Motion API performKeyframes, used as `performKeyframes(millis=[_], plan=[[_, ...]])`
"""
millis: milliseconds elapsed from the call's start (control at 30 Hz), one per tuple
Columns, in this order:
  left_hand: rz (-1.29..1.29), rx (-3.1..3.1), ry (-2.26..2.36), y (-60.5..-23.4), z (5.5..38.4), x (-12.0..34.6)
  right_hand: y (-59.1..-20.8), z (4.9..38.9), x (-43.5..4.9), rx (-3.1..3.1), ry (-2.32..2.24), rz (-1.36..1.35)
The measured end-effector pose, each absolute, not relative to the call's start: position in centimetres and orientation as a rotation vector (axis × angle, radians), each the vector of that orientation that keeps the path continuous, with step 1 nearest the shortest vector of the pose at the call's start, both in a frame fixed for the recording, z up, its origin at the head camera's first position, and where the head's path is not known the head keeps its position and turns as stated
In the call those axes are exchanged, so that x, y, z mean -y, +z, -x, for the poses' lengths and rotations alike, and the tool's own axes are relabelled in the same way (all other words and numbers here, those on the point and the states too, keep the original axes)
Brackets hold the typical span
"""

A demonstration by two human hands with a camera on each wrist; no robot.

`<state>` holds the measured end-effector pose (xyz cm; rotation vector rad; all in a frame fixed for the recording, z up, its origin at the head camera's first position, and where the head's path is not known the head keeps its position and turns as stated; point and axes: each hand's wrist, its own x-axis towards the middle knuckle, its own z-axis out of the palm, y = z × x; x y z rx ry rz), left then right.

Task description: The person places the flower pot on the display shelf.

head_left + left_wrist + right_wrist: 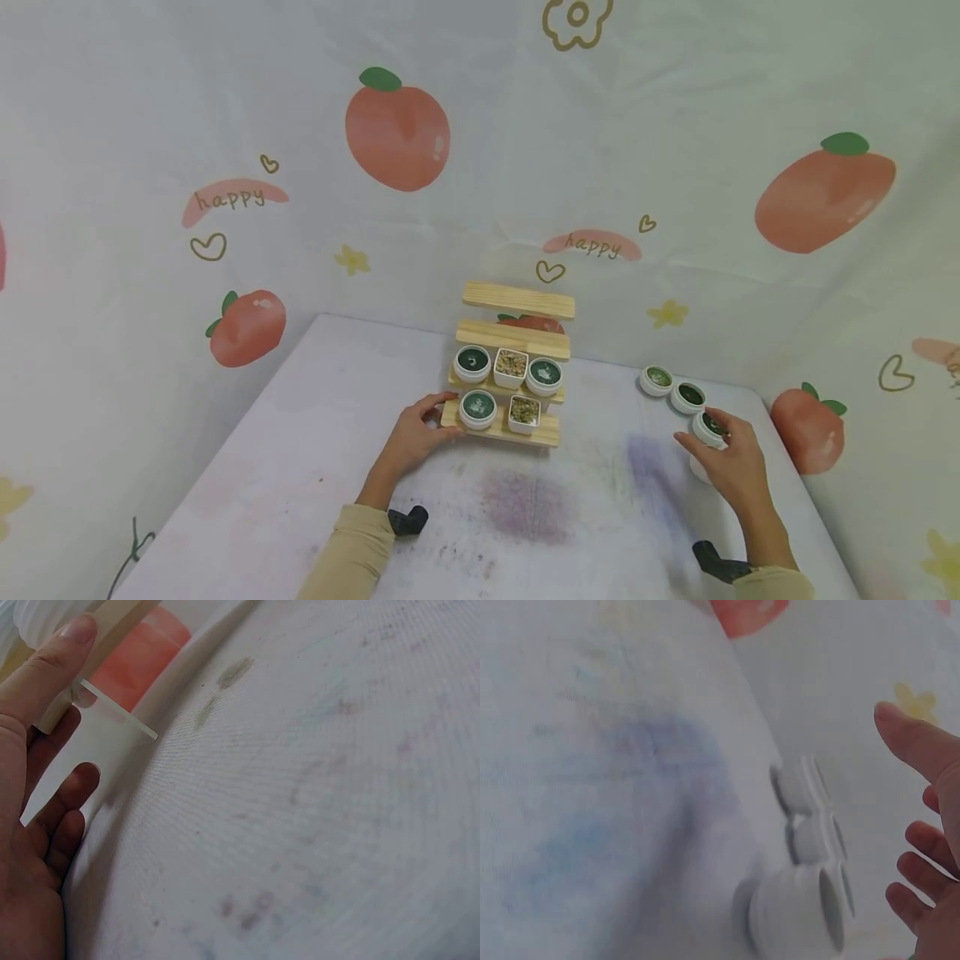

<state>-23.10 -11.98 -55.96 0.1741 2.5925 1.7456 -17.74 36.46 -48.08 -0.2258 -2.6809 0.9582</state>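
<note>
My left hand (411, 437) grips the left end of the lowest step of a tiered wooden stand (517, 300). In the left wrist view, the thumb lies along the wooden step (120, 628) and the fingers are beneath. On the two lower steps stand round white pots (477, 408) with dark green tops and square white pots (524, 414) with grainy, mossy tops. At the right, my right hand (738, 462) hovers with spread thumb and fingers over a row of round white pots (687, 398), partly covering the nearest ones. The right wrist view shows it apart from the white pots (795, 911).
The two upper wooden steps (513, 337) hold nothing. A white cloth with faded purple stains (528, 504) covers the table. Behind it and on both sides hangs a printed curtain (480, 200). A dark cord (135, 546) shows at the lower left.
</note>
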Motion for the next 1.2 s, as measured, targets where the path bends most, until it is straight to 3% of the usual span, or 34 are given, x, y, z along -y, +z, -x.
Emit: performKeyframes(millis=[533,1200], plan=[[-0.213,-2.599,1.76,-56.2,23.3,12.2,-51.1,17.0,-40.5,2.836,1.03,0.514],[-0.203,-2.589,1.755,-56.4,23.3,12.2,-53.5,16.5,-40.6,2.924,1.058,0.519]])
